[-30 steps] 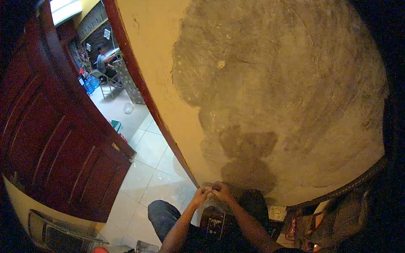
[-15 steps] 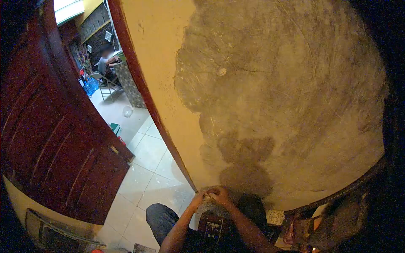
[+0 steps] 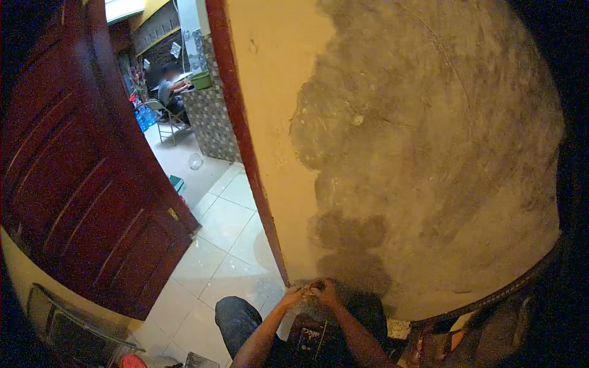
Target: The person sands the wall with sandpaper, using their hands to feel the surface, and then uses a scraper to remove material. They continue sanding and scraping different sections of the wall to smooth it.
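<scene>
My left hand (image 3: 293, 297) and my right hand (image 3: 326, 294) meet low in front of the wall, between my knees. The fingers of both are curled in and nearly touching. A small dark shape shows at the right fingertips; I cannot tell what it is. Under the hands lies a rough greyish surface, largely covered by them. Closer to my body is a dark boxy object (image 3: 310, 337) with pale marks on top.
A yellow wall (image 3: 273, 122) with a bare grey plaster patch (image 3: 417, 141) rises ahead. Left stands an open dark red door (image 3: 80, 178); beyond it are a tiled floor (image 3: 227, 245) and a seated person (image 3: 169, 93). A dark wooden piece (image 3: 485, 306) is at right.
The view has swung a little left, so more of the doorway and far room shows. Both hands stay together in nearly the same place, with the fingers slightly shifted.
</scene>
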`<act>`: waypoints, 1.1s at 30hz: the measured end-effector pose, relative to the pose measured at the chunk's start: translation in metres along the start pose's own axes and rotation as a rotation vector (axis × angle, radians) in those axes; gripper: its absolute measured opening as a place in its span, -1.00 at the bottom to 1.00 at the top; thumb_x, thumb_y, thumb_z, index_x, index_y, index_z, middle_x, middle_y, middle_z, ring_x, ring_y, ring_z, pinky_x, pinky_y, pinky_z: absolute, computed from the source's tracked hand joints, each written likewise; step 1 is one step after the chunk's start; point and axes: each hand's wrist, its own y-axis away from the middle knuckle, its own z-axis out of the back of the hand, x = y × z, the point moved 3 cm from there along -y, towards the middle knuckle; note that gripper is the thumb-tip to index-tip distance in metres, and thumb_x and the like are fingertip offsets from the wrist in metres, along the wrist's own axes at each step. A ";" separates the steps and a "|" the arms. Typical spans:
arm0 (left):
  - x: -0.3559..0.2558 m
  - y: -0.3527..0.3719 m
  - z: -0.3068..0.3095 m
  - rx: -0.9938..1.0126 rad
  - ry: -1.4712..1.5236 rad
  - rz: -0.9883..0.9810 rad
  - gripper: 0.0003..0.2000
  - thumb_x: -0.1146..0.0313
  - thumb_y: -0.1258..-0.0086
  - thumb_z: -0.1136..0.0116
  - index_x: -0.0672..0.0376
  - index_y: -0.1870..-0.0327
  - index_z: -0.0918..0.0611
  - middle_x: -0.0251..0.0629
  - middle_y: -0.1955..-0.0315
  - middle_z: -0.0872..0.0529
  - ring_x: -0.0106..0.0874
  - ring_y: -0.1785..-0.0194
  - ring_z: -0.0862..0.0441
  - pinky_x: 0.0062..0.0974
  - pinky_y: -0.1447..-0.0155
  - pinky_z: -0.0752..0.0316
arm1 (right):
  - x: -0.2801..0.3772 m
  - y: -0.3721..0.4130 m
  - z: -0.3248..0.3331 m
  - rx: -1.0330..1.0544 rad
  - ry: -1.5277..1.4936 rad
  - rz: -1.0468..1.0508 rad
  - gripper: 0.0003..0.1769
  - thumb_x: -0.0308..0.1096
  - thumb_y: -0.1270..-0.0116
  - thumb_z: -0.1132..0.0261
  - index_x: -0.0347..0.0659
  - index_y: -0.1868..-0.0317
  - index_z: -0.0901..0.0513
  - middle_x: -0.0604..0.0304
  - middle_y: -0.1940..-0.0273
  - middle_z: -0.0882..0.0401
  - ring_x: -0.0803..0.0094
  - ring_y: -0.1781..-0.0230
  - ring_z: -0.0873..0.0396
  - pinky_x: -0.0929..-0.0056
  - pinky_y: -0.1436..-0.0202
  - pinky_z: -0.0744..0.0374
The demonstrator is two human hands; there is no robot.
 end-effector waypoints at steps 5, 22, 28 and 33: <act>-0.028 0.007 0.003 0.043 -0.235 -0.105 -0.55 -0.12 -0.60 -0.12 0.09 -0.09 -0.77 -0.44 0.25 -0.81 -0.59 0.24 -0.60 -0.52 0.25 -0.47 | 0.002 0.001 0.000 0.077 -0.081 -0.092 -0.76 -0.38 -0.29 -0.46 -0.28 0.08 -0.72 0.11 0.22 -0.74 0.29 0.16 -0.71 0.20 0.00 -0.67; 0.009 -0.016 -0.001 -0.042 -0.243 -0.041 -0.68 0.03 -0.53 -0.27 0.09 0.04 -0.81 -0.23 0.17 -0.85 -0.39 0.20 -0.71 -0.32 0.11 -0.56 | -0.019 -0.004 0.005 -0.069 0.412 -0.128 -0.54 -0.13 -0.21 -0.56 -0.20 -0.03 -0.72 0.01 0.01 -0.76 0.06 -0.03 -0.71 0.05 -0.16 -0.64; 0.050 -0.037 0.006 -0.133 -0.480 0.018 -0.58 -0.08 -0.56 -0.13 0.11 0.04 -0.79 -0.05 0.22 -0.82 -0.13 0.12 -0.76 -0.16 0.05 -0.58 | -0.107 -0.027 0.016 0.153 0.245 -0.066 -0.53 -0.10 -0.20 -0.57 -0.23 0.00 -0.75 0.00 0.03 -0.78 0.04 -0.06 -0.72 0.06 -0.19 -0.64; 0.057 -0.046 0.008 -0.167 -0.340 -0.085 -0.51 -0.14 -0.58 -0.05 0.14 0.07 -0.78 0.06 0.28 -0.78 -0.06 0.18 -0.75 -0.09 0.07 -0.57 | 0.058 0.012 0.007 -0.006 0.303 -0.121 -0.52 -0.10 -0.20 -0.58 -0.24 -0.01 -0.75 -0.01 0.05 -0.79 0.02 -0.01 -0.74 0.05 -0.18 -0.65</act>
